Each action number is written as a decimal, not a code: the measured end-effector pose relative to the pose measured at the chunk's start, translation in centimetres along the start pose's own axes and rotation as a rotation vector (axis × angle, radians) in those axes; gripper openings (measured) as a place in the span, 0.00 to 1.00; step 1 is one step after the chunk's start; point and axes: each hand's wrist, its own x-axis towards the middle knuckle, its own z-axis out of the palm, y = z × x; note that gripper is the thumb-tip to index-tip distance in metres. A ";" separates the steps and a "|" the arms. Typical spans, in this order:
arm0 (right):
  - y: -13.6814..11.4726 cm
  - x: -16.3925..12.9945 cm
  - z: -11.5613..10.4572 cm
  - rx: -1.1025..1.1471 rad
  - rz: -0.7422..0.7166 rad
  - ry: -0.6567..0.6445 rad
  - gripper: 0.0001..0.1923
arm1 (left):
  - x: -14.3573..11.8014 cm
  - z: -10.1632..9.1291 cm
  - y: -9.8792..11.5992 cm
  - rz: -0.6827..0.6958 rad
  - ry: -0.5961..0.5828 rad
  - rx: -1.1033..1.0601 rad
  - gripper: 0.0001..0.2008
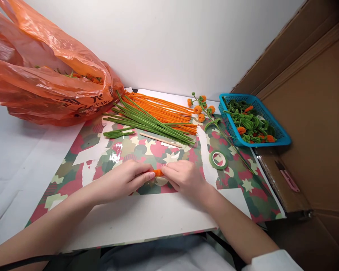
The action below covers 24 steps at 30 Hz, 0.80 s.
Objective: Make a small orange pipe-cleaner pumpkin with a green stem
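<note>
Both hands meet near the middle of the patterned mat (237,177), and between them sits a small orange fuzzy piece (158,173), short and stubby, with a bristly pile like a pipe cleaner wound tight; most of it is covered by fingers, so its full shape is hard to tell. The left hand (124,180) pinches its left end between thumb and fingertips, and the right hand (185,177) pinches the right end the same way, both grips narrow and closed on the piece, held just above or on the mat. Farther away lie a bundle of green pipe cleaners (149,121) and, behind them, a bundle of orange pipe cleaners (164,107), the two overlapping at an angle. A thin wooden stick (159,139) rests just in front of the green bundle. To the right, a roll of green tape (218,159) lies flat on the mat, near a long stem of small orange flowers (199,109). At the far right stands a blue basket (281,136) filled with green and orange pieces. An orange plastic bag (45,71) slumps at the far left.
</note>
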 end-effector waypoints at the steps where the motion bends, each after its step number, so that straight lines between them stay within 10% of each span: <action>1: 0.0 0.0 0.1 -0.026 -0.012 0.033 0.16 | 0.0 0.1 0.0 -0.013 0.003 0.008 0.20; 13: -1.1 0.5 -2.2 0.462 0.384 -0.169 0.08 | 1.1 2.5 -1.5 0.434 0.441 0.707 0.17; 24: -1.2 0.6 -1.6 0.431 0.441 -0.184 0.07 | 0.9 2.6 -1.5 0.320 0.369 0.498 0.15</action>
